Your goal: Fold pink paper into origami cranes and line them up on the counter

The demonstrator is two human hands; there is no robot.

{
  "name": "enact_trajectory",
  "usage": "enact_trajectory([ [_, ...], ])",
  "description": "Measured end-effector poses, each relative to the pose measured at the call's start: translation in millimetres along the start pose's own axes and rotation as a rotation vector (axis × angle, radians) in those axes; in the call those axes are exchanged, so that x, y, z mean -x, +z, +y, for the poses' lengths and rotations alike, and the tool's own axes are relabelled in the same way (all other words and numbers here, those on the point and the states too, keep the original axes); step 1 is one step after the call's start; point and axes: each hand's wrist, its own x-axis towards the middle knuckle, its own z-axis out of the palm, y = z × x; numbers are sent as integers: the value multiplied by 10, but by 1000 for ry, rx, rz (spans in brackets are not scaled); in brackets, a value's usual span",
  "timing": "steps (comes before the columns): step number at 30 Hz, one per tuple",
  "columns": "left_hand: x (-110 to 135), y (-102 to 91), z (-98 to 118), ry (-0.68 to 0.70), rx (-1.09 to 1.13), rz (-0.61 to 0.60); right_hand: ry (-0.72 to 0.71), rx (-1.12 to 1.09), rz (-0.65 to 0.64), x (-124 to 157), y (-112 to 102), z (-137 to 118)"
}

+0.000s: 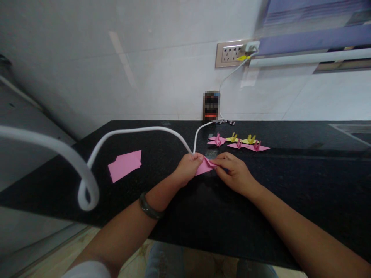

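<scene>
Between my two hands, just above the dark counter, is a pink sheet of origami paper (204,168) with a folded flap along its upper right. My left hand (188,166) pinches its left side, thumb on top. The fingers and thumb of my right hand (234,170) close on the right corner of the same paper. Some pink paper sheets (125,166) lie loosely stacked to the left. Beyond my right hand sit several folded paper cranes, among them a pink crane (217,139) and a yellow crane (251,139).
A white cable (150,128) loops across the black countertop (174,216) in front of my left hand. Against the tiled wall leans a phone (211,106), its screen blurred. A charger (251,47) is plugged into the wall socket (228,53). The sink edge (352,133) shows at far right.
</scene>
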Motion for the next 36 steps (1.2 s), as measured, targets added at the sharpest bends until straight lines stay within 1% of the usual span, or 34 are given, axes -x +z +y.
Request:
enact_trajectory([
  [2,13,3,24,14,-18,-6,46,-4,10,-3,2,-16],
  [7,41,6,42,50,-104,-66,142,44,39,-6,25,-13],
  [13,20,-11,17,59,-115,-9,193,83,71,-6,27,11],
  [19,25,-1,23,52,-104,-9,262,-6,97,5,31,-7],
  [23,30,-3,24,59,-135,-13,319,-8,75,6,36,-4],
  [31,25,-9,40,55,-135,-10,317,-94,44,18,31,6],
  [36,31,-6,52,33,-109,-14,238,-84,10,11,27,-10],
])
